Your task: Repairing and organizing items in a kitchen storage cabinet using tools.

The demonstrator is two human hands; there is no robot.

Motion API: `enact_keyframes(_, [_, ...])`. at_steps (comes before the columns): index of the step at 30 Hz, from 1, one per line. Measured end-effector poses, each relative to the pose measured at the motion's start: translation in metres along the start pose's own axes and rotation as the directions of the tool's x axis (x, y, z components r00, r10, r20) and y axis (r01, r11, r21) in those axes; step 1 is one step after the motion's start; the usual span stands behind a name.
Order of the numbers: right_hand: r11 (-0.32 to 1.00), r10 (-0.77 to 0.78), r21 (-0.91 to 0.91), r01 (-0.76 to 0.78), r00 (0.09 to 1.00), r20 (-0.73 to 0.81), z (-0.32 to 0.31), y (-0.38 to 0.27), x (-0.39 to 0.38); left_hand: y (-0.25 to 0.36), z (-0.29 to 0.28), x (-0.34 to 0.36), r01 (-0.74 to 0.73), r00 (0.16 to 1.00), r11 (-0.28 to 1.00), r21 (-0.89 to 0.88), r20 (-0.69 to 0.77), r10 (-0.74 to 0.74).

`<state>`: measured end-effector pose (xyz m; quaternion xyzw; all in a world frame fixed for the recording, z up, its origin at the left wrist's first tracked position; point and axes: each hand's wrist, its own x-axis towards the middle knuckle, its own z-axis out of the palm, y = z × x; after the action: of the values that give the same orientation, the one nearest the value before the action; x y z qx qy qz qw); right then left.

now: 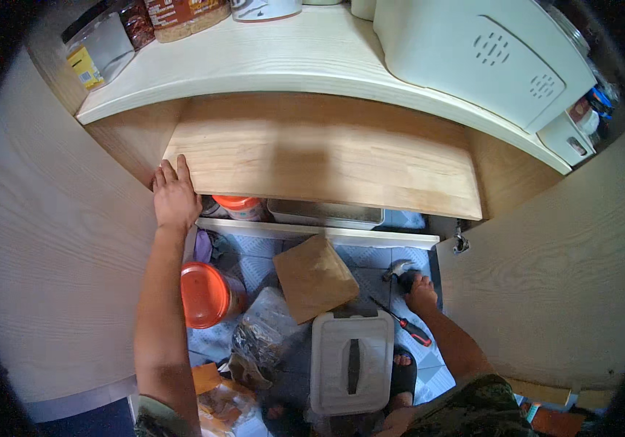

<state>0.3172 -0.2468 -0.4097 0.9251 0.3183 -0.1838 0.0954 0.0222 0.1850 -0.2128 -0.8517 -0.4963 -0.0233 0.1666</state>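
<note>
My left hand (pixel 175 198) lies at the left end of a light wooden shelf board (pixel 371 149) inside an open cabinet. Its fingers are stretched out over the board's corner, close to the cabinet's side wall. Low on the right, my right hand (pixel 422 294) is closed around the dark handle of a claw hammer (pixel 400 267), near the floor. Much of the handle is hidden by the hand. Beside it, a screwdriver (pixel 413 330) with a red and black handle lies on the floor.
Open doors (pixel 72 240) flank me. On the floor stand an orange-lidded tub (pixel 205 295), a white lidded box (pixel 327 364), a brown cardboard piece (pixel 316 279) and a clear plastic bag (pixel 265 324). Jars and a white bin (pixel 465 62) fill the upper shelf (pixel 269 69).
</note>
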Motion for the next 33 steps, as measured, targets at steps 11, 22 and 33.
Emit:
enact_keyframes(11, [0.627,-0.163,0.762,-0.162,0.929,0.332,-0.095,-0.046,-0.009,0.003,0.013,-0.002,0.072,0.982,0.988,-0.135,-0.163,-0.093])
enact_keyframes(22, [0.233,-0.766,0.85,0.472,0.628,-0.139,-0.277,-0.229,-0.054,-0.007,0.02,-0.004,0.081,0.968,0.983,-0.165,-0.221,-0.117])
enact_keyframes(33, [0.525,-0.619,0.097,0.845,0.457,-0.638,-0.302,-0.459,0.03,0.002,0.02,-0.002,0.07,0.953,0.959,-0.274,-0.266,-0.146])
